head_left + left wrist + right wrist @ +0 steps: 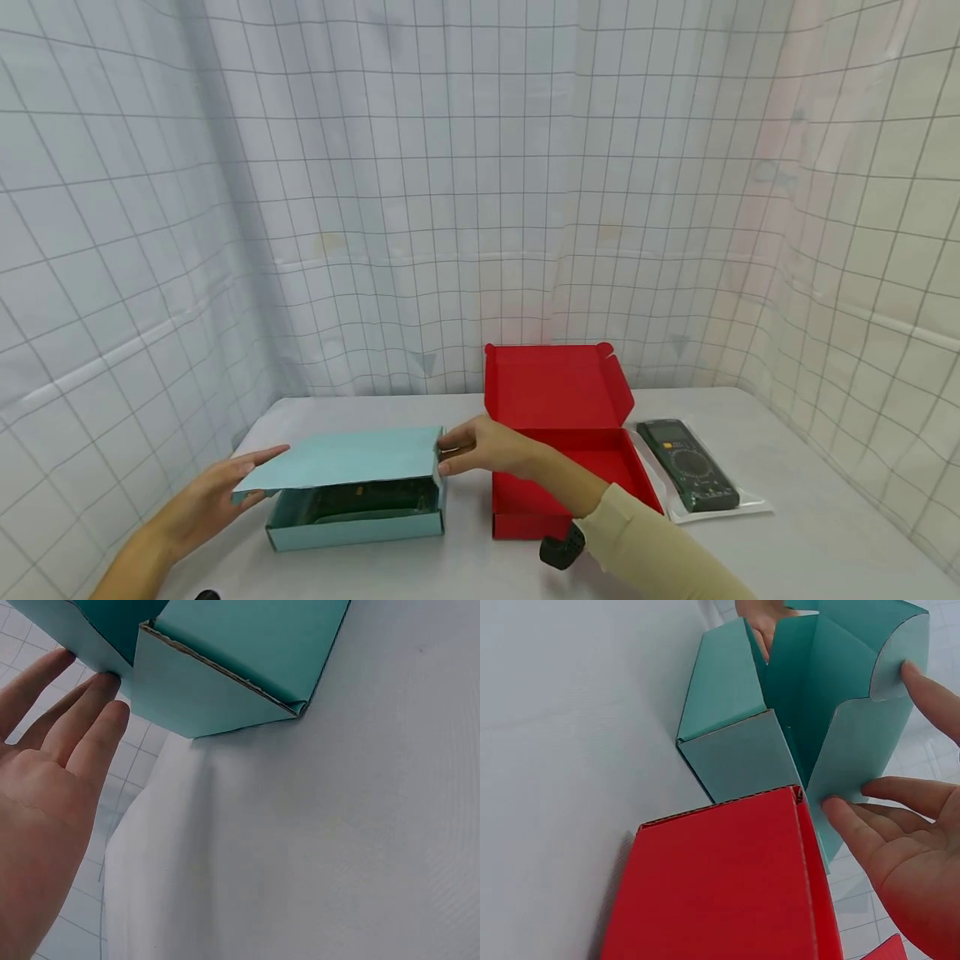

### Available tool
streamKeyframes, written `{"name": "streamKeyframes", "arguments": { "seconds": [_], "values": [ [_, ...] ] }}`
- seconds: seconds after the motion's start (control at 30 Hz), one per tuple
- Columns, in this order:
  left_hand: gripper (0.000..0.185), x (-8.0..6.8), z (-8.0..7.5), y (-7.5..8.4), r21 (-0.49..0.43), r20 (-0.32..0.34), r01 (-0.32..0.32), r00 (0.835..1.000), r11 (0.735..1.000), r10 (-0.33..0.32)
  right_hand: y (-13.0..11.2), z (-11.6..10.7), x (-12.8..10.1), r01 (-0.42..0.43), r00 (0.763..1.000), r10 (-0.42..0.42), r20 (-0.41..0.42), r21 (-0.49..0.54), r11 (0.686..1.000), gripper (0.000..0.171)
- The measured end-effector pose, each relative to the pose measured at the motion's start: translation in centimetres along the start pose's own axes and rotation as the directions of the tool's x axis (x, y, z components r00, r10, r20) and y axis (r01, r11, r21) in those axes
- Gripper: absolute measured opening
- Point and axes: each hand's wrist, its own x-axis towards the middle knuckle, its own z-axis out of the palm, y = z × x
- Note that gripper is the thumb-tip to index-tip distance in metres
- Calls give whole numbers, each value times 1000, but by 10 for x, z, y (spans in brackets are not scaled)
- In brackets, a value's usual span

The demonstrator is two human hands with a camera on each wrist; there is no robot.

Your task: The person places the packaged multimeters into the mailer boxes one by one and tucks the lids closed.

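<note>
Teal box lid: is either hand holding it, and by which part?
Both hands are on the teal box lid. The left hand touches its left edge with straight fingers; the right hand holds its right side flap.

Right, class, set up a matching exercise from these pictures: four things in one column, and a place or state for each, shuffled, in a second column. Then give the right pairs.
Things
1. teal box
2. red box
3. multimeter
4. left hand

Places or states
A. lies in a clear wrapper at the right of the table
B. lid stands fully upright
C. straight fingers touch the left edge of a lid
D. lid half lowered, held at both ends

Pairs: 1-D, 2-B, 3-A, 4-C
</note>
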Motion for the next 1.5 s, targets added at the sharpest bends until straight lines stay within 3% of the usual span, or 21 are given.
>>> {"name": "streamKeyframes", "arguments": {
  "seconds": [0.17,0.4,0.87,1.1,1.27,1.5],
  "values": [
    [52,-1,-1,-1,5,55,7,998,1000,-8,2,2,-1,-2,1000,1,6,16,1000,55],
    [54,-4,-4,-5,21,54,36,998,999,-37,5,4,-3,-4,1000,3,27,37,999,58],
    [57,-2,-6,-7,-151,144,32,989,988,-10,8,7,-5,3,999,-3,41,10,1000,61],
    [56,-3,-9,-12,-99,114,18,993,995,-6,8,10,-7,-16,999,15,28,25,1000,62],
    [56,-4,-8,-14,-97,128,0,992,995,12,8,13,-8,-43,999,43,1,29,999,62],
    [55,-9,-7,-12,-29,70,63,996,998,-61,9,16,-9,-12,1000,12,7,8,1000,65]
  ]
}}
